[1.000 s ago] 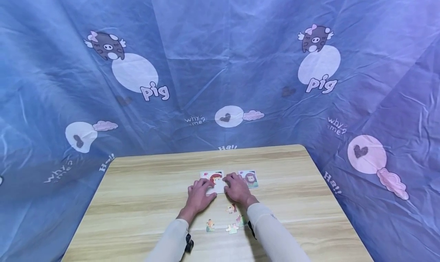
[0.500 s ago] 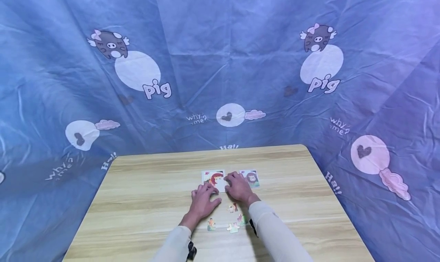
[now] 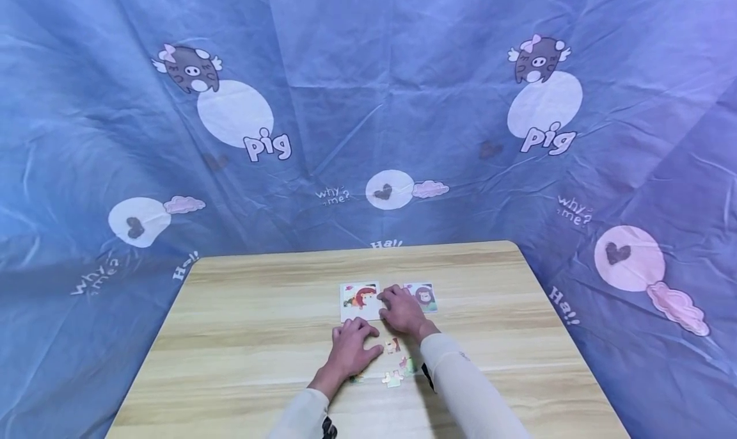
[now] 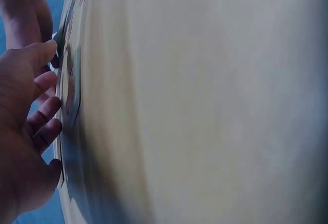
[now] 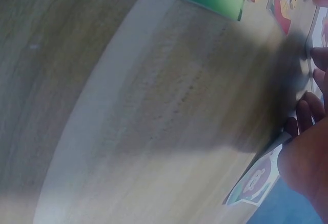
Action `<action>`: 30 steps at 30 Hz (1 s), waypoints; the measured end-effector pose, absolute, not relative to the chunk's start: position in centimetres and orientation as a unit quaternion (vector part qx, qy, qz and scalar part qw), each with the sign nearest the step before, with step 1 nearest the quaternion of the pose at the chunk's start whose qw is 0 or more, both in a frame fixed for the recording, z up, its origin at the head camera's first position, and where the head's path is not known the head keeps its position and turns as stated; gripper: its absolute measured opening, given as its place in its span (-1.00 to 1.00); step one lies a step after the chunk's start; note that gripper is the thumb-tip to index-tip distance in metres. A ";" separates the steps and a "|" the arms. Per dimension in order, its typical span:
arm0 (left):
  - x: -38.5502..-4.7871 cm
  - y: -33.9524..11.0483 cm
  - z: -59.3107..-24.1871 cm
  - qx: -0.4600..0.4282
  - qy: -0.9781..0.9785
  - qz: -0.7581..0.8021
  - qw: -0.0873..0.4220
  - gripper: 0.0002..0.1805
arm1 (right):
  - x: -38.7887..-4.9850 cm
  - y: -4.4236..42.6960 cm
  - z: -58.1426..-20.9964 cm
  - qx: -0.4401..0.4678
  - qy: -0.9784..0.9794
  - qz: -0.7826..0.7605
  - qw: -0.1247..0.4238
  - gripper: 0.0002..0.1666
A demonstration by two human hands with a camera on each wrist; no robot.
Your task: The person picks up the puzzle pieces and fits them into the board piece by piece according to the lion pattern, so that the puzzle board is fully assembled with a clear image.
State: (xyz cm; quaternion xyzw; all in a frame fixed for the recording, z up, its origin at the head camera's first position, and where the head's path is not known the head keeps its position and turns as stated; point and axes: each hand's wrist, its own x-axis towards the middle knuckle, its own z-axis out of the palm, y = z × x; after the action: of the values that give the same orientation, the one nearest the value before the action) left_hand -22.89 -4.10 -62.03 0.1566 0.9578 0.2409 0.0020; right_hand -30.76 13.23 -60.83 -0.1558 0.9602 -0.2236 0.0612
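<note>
A white puzzle board (image 3: 351, 313) with a red-maned lion picture (image 3: 363, 296) lies near the middle of the table. The right hand (image 3: 403, 311) touches the board's right edge, fingers bent; a lion card (image 3: 427, 297) lies partly beneath or behind that hand, also visible in the right wrist view as a card (image 5: 254, 181). Below the board, the left hand (image 3: 352, 349) is over the table with its fingers spread and slightly bent, holding nothing that I can see. Loose puzzle pieces (image 3: 393, 379) lie nearer the person, one (image 3: 392, 345) just right of the left thumb.
The wooden table (image 3: 242, 330) carries another loose piece (image 3: 356, 378) partly hidden by the left wrist and a pink-green piece (image 3: 407, 364) by the right sleeve. A blue printed cloth (image 3: 345, 106) hangs behind and beside the table.
The left hand has come off the board's lower left part and moved down and right, uncovering that part of the board. The right hand stays at the board's right edge.
</note>
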 end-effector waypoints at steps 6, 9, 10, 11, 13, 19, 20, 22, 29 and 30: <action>-22.4 -3.3 -62.2 0.157 0.961 0.227 -0.016 -0.62 | -31.0 13.3 -61.1 -0.157 0.961 -0.221 0.051 -0.55; -22.2 -3.0 -62.3 0.154 0.964 0.215 -0.028 -0.59 | -30.9 13.3 -61.0 -0.155 0.961 -0.222 0.053 -0.55; -22.2 -2.9 -62.3 0.153 0.965 0.211 -0.033 -0.58 | -30.9 13.3 -61.0 -0.153 0.961 -0.222 0.054 -0.55; -22.1 -2.8 -62.4 0.152 0.966 0.206 -0.037 -0.58 | -30.9 13.2 -60.9 -0.150 0.962 -0.221 0.057 -0.55; -22.1 -2.6 -62.4 0.150 0.968 0.195 -0.047 -0.57 | -30.8 13.2 -60.8 -0.145 0.962 -0.223 0.061 -0.54; -21.9 -2.3 -62.3 0.149 0.970 0.181 -0.066 -0.66 | -30.6 13.1 -60.5 -0.143 0.962 -0.222 0.068 -0.53; -21.9 -2.3 -62.2 0.149 0.970 0.182 -0.066 -0.67 | -30.6 13.1 -60.4 -0.143 0.962 -0.221 0.067 -0.53; -21.9 -2.3 -62.2 0.148 0.970 0.185 -0.063 -0.66 | -30.6 13.1 -60.4 -0.142 0.962 -0.222 0.069 -0.53; -22.0 -2.2 -62.1 0.158 0.969 0.184 -0.048 -0.60 | -30.5 13.0 -60.1 -0.139 0.960 -0.233 0.067 -0.55; -22.0 -2.3 -62.1 0.160 0.969 0.182 -0.047 -0.62 | -30.5 12.9 -60.1 -0.139 0.960 -0.233 0.066 -0.55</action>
State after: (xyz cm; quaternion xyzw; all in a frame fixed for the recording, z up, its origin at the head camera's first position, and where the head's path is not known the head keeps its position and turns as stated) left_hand -22.01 -2.26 -62.05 0.1604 0.9689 0.1823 -0.0475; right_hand -30.49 12.95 -60.11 -0.1388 0.9602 -0.2332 0.0661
